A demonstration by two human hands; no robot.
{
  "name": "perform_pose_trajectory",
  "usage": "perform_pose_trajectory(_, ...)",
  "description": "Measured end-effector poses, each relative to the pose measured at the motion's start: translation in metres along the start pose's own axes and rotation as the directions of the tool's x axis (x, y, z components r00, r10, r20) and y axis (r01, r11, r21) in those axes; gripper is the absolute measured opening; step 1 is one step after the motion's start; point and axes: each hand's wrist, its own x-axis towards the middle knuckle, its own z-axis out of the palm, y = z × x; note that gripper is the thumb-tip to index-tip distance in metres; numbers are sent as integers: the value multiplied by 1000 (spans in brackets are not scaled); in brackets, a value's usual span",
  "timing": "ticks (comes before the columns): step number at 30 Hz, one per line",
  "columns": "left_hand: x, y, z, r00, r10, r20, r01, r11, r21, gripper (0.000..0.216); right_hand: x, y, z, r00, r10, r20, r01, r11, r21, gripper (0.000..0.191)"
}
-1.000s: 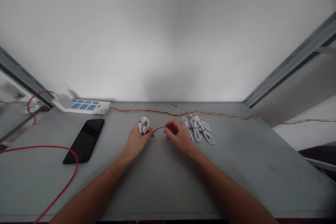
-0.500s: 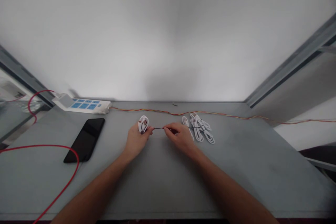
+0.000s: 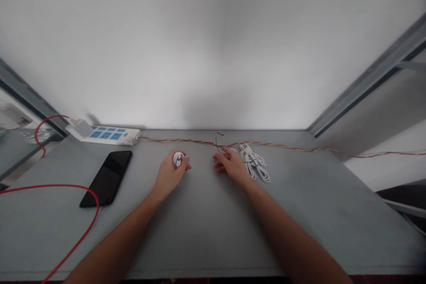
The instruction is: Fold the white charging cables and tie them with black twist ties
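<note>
A small coil of white cable sits in my left hand, its fingers curled round it and the thumb across its near side. My right hand is a short way to the right, fingers loosely apart. A thin black tie stands out just beyond its fingertips, near the twisted wire; whether a fingertip still touches it is hard to see. Beside my right hand lie several white coiled cables with black ties round them, partly hidden by the hand.
A white power strip with blue sockets and a plugged-in adapter lies back left. Its twisted red-yellow wire runs along the back. A black phone lies left, crossed by a red cable. Another small black tie is near the wall.
The black tie stretched between my hands has come away from the cable coil and is now farther back. My right hand has moved slightly right and its fingers have spread.
</note>
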Motion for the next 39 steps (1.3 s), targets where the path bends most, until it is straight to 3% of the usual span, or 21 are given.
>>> perform_pose_trajectory(2,0,1,-3,1000,25,1,-24,992,122,22,1,-2,-7,995,-100,-24,97,990,-102,57)
perform_pose_trajectory(4,0,0,-6,999,54,1,-52,961,271,25,-1,-7,-16,970,-239,-48,218,940,-264,56)
perform_pose_trajectory(6,1,-2,-9,997,80,18,-80,906,415,32,-4,-14,-27,915,-389,-106,290,817,-499,44)
perform_pose_trajectory(8,3,-5,-13,996,58,65,-85,830,552,38,-7,-20,-38,878,-461,-129,234,649,-724,30)
perform_pose_trajectory(12,7,-9,-20,996,-9,85,-57,678,733,39,-10,-22,-49,946,-316,-74,72,427,-901,23)
perform_pose_trajectory(16,9,-11,-25,996,73,56,-89,615,784,37,-11,-17,-46,972,-235,26,103,322,-941,25)
perform_pose_trajectory(19,7,-8,-22,972,230,45,-194,681,706,36,-11,-18,-42,958,-283,48,167,413,-895,27)
perform_pose_trajectory(21,3,-4,-16,944,326,41,-294,783,548,31,-12,-20,-37,948,-317,34,226,594,-772,26)
perform_pose_trajectory(23,-4,0,-7,946,314,82,-324,903,282,28,-14,-21,-29,957,-279,79,279,811,-515,30)
perform_pose_trajectory(24,-8,1,-1,956,246,160,-268,954,137,28,-15,-21,-24,960,-238,145,274,897,-345,33)
perform_pose_trajectory(26,-15,2,9,923,111,368,-63,988,-140,34,-19,-18,-11,942,-180,283,201,978,-48,39)
perform_pose_trajectory(28,-19,2,16,866,55,496,104,952,-288,39,-22,-14,0,928,-176,328,149,983,106,42)
perform_pose_trajectory(31,-18,2,20,860,52,508,165,913,-372,36,-26,-9,10,910,-179,375,136,981,139,43)
perform_pose_trajectory(35,-14,4,17,853,16,522,242,873,-423,37,-27,-7,8,921,-270,282,297,953,-55,32)
perform_pose_trajectory(39,-13,5,16,870,-33,492,277,858,-433,38,-27,-8,2,882,-371,292,448,852,-271,22)
